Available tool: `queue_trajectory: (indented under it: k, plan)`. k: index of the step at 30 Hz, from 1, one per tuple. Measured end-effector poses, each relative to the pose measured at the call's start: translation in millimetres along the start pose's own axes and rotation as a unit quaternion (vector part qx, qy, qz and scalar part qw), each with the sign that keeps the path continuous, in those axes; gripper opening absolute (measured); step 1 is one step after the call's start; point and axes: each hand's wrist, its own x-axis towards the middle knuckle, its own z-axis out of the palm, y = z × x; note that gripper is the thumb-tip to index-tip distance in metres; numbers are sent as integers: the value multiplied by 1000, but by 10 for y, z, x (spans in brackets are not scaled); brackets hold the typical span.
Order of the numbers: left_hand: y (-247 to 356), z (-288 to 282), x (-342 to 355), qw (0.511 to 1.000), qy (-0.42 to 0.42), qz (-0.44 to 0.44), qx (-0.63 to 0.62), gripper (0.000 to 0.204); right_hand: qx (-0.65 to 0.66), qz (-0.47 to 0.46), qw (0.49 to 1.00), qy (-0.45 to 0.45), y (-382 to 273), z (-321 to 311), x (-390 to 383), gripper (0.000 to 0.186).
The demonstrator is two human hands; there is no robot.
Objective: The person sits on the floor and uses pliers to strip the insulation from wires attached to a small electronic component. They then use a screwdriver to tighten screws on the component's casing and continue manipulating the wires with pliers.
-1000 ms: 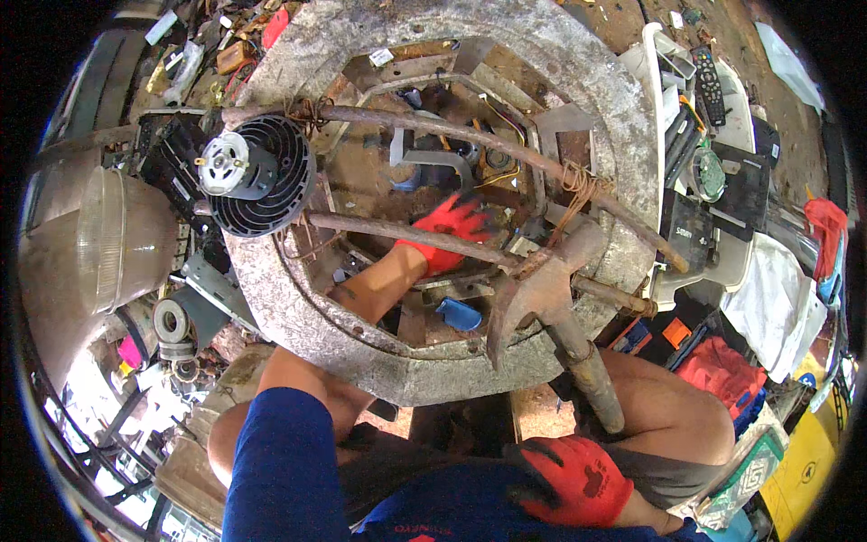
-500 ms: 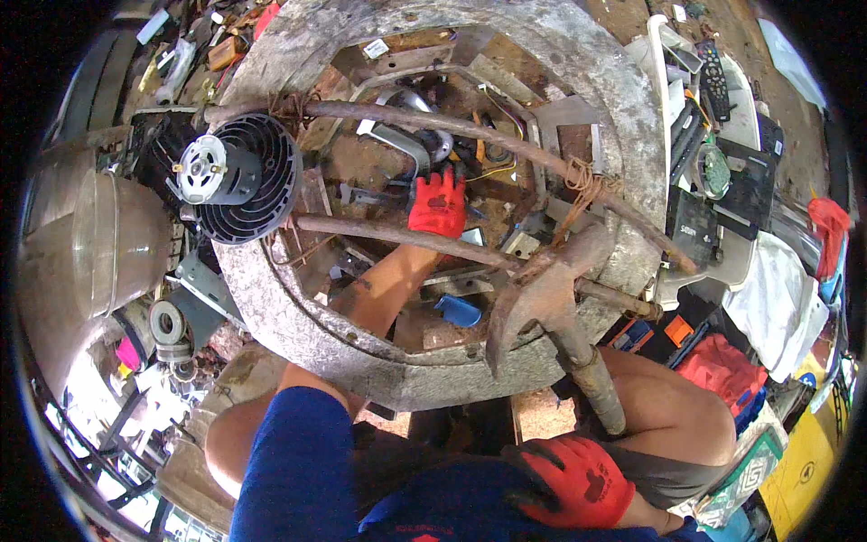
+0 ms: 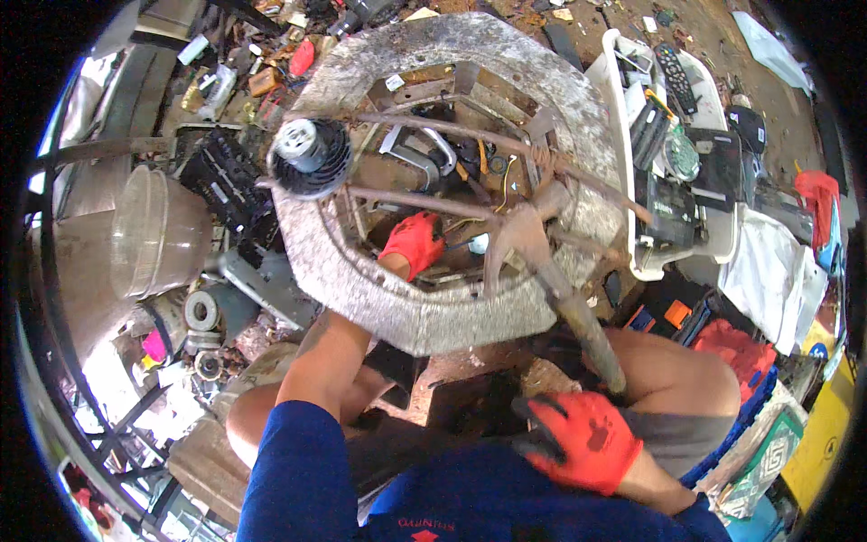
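Note:
My left hand, in a red glove with dark fingertips, reaches inside a thick grey ring-shaped frame, below the lower of two rusty bars. Its fingers look curled; what is in them, if anything, is hidden. A small light-blue piece lies just right of it. Farther in are a silver-grey curved bracket and a thin yellow wire. My right hand, gloved alike, rests by my lap, fingers apart and holding nothing. A heavy rusty hammer-like head with a thick handle leans over the frame's near right side.
A motor with a black fan wheel sits on the frame's left side. Right of the frame stands a white bin of electronics, including a remote control. Clear plastic tubs and mixed scrap lie to the left.
My left hand has drawn back toward me from beside the curved bracket to below the lower bar. The view has shifted. My right hand stays near my lap, its fingers more spread.

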Motion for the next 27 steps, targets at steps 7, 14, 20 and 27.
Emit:
queue_trajectory:
  k: [7,14,20,27]
  plan:
    - [-444,-411,-1227,927,-110,50,355,43,-67,2,993,99,193,407,-125,63]
    - [268,-1347,-2587,997,-72,-39,16,32,-2,13,998,60,510,686,-39,52]
    - [1189,-1655,-3710,964,196,178,-16,18,84,-114,969,200,110,741,-324,58]
    - [2101,-1538,-4113,821,133,-30,-555,17,-197,-305,860,357,-624,838,-696,73]
